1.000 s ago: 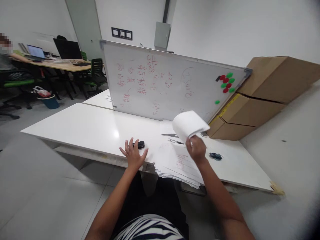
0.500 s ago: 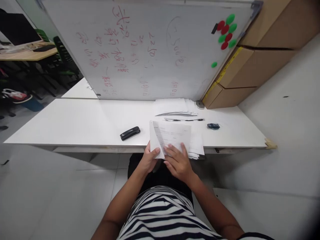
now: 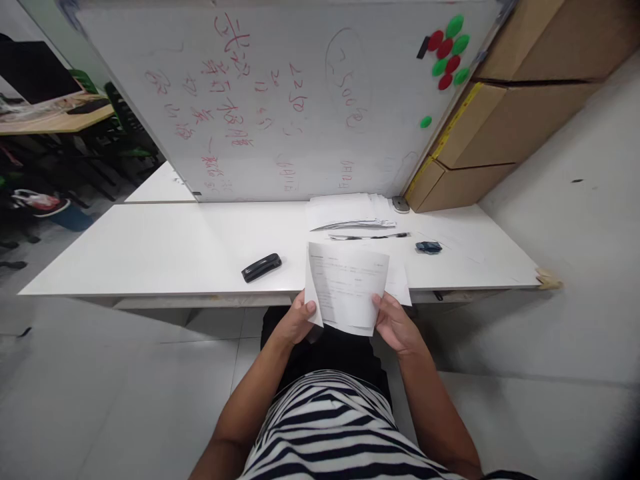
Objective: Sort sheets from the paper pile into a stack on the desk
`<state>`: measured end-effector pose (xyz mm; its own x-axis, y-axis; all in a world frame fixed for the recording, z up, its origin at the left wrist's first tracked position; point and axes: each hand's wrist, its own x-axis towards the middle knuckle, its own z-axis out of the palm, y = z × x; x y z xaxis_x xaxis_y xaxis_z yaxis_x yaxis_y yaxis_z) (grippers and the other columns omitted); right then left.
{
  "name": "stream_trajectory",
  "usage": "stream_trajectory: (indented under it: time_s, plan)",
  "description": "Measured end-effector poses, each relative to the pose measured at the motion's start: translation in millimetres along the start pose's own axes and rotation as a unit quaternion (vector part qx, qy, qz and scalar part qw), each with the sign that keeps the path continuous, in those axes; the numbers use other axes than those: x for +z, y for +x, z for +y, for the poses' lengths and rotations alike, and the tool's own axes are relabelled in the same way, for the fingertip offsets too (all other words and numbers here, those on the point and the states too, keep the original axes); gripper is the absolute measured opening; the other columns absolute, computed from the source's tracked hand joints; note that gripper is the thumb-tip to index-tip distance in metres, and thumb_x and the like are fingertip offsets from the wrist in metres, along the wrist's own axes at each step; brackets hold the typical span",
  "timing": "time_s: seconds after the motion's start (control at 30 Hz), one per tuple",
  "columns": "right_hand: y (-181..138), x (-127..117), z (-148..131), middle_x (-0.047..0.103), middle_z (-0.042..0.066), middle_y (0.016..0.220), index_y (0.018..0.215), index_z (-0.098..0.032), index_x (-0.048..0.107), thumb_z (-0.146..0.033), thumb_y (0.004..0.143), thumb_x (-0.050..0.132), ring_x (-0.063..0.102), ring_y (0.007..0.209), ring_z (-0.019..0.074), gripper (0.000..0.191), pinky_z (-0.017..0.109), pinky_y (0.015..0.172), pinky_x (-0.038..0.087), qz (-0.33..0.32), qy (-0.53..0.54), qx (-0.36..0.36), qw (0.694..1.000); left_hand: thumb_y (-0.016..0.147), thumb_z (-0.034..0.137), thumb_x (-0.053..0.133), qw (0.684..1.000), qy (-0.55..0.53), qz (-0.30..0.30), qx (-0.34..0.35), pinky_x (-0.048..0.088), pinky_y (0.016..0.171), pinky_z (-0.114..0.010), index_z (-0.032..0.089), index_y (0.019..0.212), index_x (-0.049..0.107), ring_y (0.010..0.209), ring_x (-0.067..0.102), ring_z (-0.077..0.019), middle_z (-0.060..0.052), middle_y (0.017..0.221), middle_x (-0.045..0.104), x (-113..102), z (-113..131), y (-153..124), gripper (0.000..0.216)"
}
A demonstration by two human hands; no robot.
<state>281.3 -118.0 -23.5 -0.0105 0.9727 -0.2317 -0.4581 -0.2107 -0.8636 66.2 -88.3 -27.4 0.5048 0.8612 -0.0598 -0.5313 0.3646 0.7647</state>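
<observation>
Printed sheets of paper point(image 3: 347, 283) are held up at the table's front edge, between both hands. My left hand point(image 3: 299, 320) is closed on their lower left edge, thumb on top. On the right edge, my right hand point(image 3: 397, 323) grips them with its thumb in front and the fingers behind, out of sight. Behind the right part of these sheets lies another white paper stack point(image 3: 400, 285), partly hidden, reaching over the table edge. To the left, a black stapler point(image 3: 261, 267) rests on the table.
A further pile of papers point(image 3: 345, 212) lies at the back against the whiteboard point(image 3: 320, 153), with a pen point(image 3: 370, 237) before it. A small dark object point(image 3: 429, 247) sits to the right. Cardboard boxes point(image 3: 465, 183) are stacked at the back right of the white table point(image 3: 150, 247).
My right hand has moved from lying over the front of the sheets to their right edge and now grips there. The sheets are spread flatter, showing the printed page. The view has shifted slightly.
</observation>
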Motion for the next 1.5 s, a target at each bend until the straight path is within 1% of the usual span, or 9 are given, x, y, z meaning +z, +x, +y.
stream_trajectory:
  time_s: [0.13, 0.27, 0.53, 0.67, 0.8, 0.9, 1.1, 1.27, 1.5]
  plan:
    - [-6.4, 0.5, -2.6, 0.066, 0.003, 0.124, 0.123, -0.028, 0.060, -0.038, 0.075, 0.075, 0.057, 0.119, 0.0260, 0.052, 0.039, 0.096, 0.051, 0.022, 0.043, 0.024, 0.999, 0.067, 0.069, 0.066, 0.998, 0.016, -0.054, 0.009, 0.035, 0.110, -0.048, 0.022, 0.134, 0.051, 0.132, 0.042, -0.0354, -0.012, 0.136, 0.054, 0.9, 5.2, -5.3, 0.083]
    - [-5.9, 3.5, 0.2, 0.072, 0.006, 0.110, 0.108, -0.024, 0.069, -0.038, 0.070, 0.078, 0.064, 0.108, 0.0281, 0.041, 0.043, 0.093, 0.051, 0.019, 0.044, 0.025, 0.999, 0.070, 0.069, 0.063, 0.996, 0.039, -0.076, -0.005, 0.032, 0.112, -0.049, 0.024, 0.131, 0.054, 0.135, 0.038, -0.0347, -0.010, 0.137, 0.054, -0.1, 8.0, -8.2, 0.076]
    - [-0.8, -2.3, -7.0, 0.073, 0.006, 0.105, 0.100, -0.020, 0.072, -0.044, 0.072, 0.075, 0.065, 0.102, 0.0269, 0.036, 0.045, 0.095, 0.048, 0.122, -0.157, -0.139, 0.970, 0.079, 0.056, 0.062, 0.990, 0.134, 0.040, 0.024, 0.038, 0.107, -0.048, 0.019, 0.133, 0.053, 0.126, 0.049, -0.0336, -0.012, 0.130, 0.060, -5.2, 41.1, 0.3, 0.066]
    - [12.0, -2.4, -23.1, 0.073, 0.007, 0.105, 0.103, -0.019, 0.071, -0.045, 0.074, 0.071, 0.065, 0.100, 0.0274, 0.039, 0.045, 0.092, 0.048, 0.127, -0.267, -0.190, 0.936, 0.077, 0.047, 0.068, 0.934, 0.334, 0.103, 0.077, 0.044, 0.102, -0.043, 0.020, 0.124, 0.060, 0.120, 0.055, -0.0298, -0.008, 0.124, 0.065, -2.0, 61.2, 28.8, 0.054]
    - [35.8, -6.5, -22.7, 0.072, 0.011, 0.105, 0.106, -0.015, 0.069, -0.045, 0.075, 0.067, 0.064, 0.100, 0.0286, 0.043, 0.043, 0.088, 0.049, 0.189, -0.342, -0.202, 0.898, 0.080, 0.045, 0.063, 0.878, 0.450, 0.120, 0.106, 0.048, 0.096, -0.041, 0.018, 0.112, 0.066, 0.112, 0.060, -0.0271, -0.006, 0.116, 0.068, -4.1, 50.4, 68.3, 0.042]
    - [48.8, -15.0, -9.8, 0.072, 0.014, 0.097, 0.099, -0.012, 0.069, -0.047, 0.076, 0.061, 0.065, 0.094, 0.0303, 0.042, 0.043, 0.083, 0.050, 0.211, -0.386, -0.161, 0.884, 0.084, 0.043, 0.058, 0.844, 0.518, 0.096, 0.098, 0.050, 0.090, -0.040, 0.017, 0.103, 0.068, 0.101, 0.064, -0.0255, -0.006, 0.106, 0.071, -3.7, 34.6, 87.6, 0.034]
    - [52.6, -28.0, 5.3, 0.071, 0.016, 0.096, 0.091, -0.013, 0.069, -0.049, 0.083, 0.052, 0.064, 0.097, 0.0305, 0.040, 0.042, 0.086, 0.048, 0.255, -0.448, -0.202, 0.832, 0.089, 0.043, 0.051, 0.792, 0.594, -0.008, 0.137, 0.050, 0.088, -0.036, 0.022, 0.102, 0.068, 0.097, 0.064, -0.0215, -0.002, 0.104, 0.070, 5.5, 25.2, 96.6, 0.030]
    - [52.1, -34.8, 7.7, 0.070, 0.014, 0.101, 0.101, -0.015, 0.068, -0.046, 0.086, 0.050, 0.063, 0.101, 0.0284, 0.039, 0.040, 0.089, 0.048, 0.250, -0.463, -0.234, 0.818, 0.088, 0.046, 0.051, 0.821, 0.547, 0.062, 0.154, 0.051, 0.088, -0.037, 0.023, 0.102, 0.068, 0.099, 0.064, -0.0219, -0.003, 0.106, 0.071, -4.0, 9.8, 92.6, 0.032]
    - [46.2, -43.3, 16.3, 0.070, 0.015, 0.102, 0.101, -0.014, 0.069, -0.043, 0.089, 0.046, 0.063, 0.101, 0.0294, 0.039, 0.042, 0.089, 0.048, 0.234, -0.503, -0.251, 0.793, 0.082, 0.051, 0.057, 0.854, 0.495, 0.135, 0.085, 0.050, 0.087, -0.039, 0.019, 0.098, 0.070, 0.102, 0.064, -0.0265, -0.005, 0.104, 0.072, -13.5, 4.1, 81.7, 0.038]
